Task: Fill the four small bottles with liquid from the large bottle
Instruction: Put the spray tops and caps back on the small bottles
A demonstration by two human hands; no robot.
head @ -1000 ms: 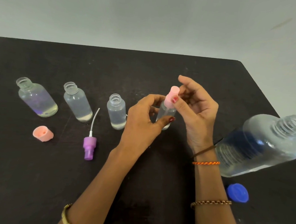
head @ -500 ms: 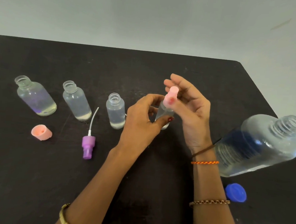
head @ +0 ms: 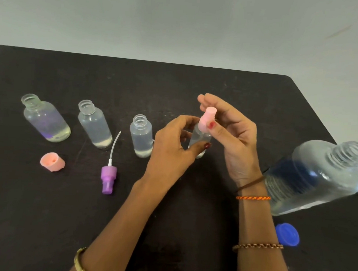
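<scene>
1. The left hand (head: pixel 173 149) reached in from the near edge, fingers curled round the body of the fourth small bottle (head: pixel 200 136), thumb on its near side — a firm wrap around the clear wall.
2. The right hand (head: pixel 234 138) stood just right of it, palm turned left, thumb and fingers pinching the pink sprayer (head: pixel 206 118) that sat on the bottle's neck.
3. The bottle stood upright on the black table (head: pixel 177 83), between the two hands, its base showing below the left thumb.
4. Three more small bottles stood open in a row to the left: the far-left bottle (head: pixel 46 121), the second bottle (head: pixel 95 126) and the third bottle (head: pixel 141 137), each holding clear liquid.
5. Near them lay a peach cap (head: pixel 52 162) and a purple sprayer (head: pixel 108 178) with its white tube pointing far.
6. The large bottle (head: pixel 316 177) stood uncapped at the right — its blue cap (head: pixel 287 234) lay just nearer.
</scene>
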